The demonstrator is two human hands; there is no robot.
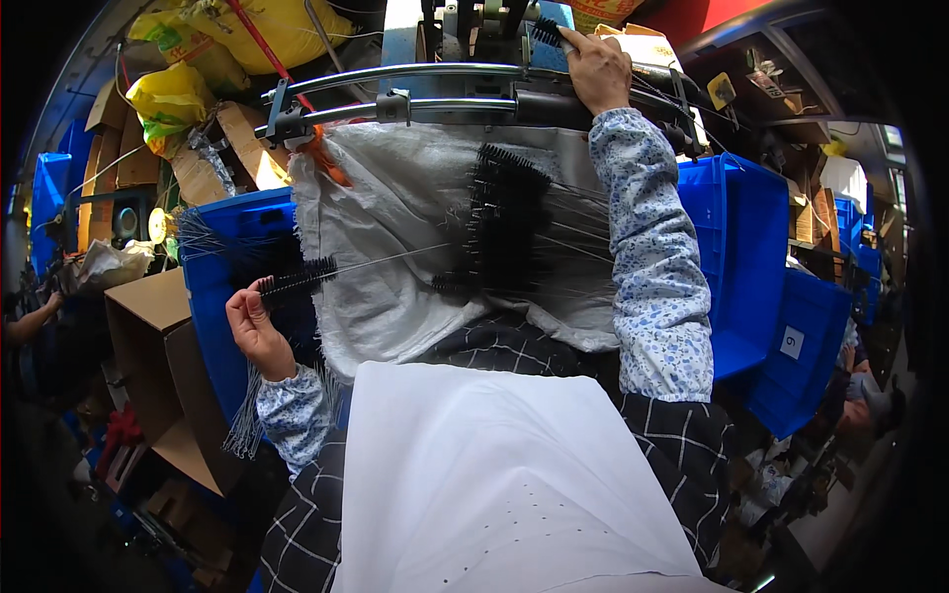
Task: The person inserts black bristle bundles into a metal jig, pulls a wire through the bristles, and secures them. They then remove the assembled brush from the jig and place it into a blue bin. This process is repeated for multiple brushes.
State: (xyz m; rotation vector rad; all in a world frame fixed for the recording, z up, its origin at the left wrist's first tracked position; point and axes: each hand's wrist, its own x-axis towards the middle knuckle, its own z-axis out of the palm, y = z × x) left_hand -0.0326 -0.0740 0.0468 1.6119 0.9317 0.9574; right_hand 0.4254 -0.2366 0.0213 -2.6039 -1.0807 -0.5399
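My left hand [259, 328] is closed on a thin wire brush [299, 281] with black bristles. The bare wire stem of that brush runs right, over a white woven cloth [381, 212] spread across my lap. A heap of similar black brushes [504, 222] lies on the cloth, their wire stems fanning to the right. My right hand [600, 74] reaches up to the machine, fingers bent around the end of another black-bristled brush [547, 33]. Part of its grip is hidden by the hand itself.
Two horizontal metal rods [445, 107] of the machine cross in front of me. A blue bin [213, 287] with brushes and loose wires stands at my left beside an open cardboard box [163, 341]. More blue bins [741, 257] stand at my right. Yellow bags [173, 99] lie far left.
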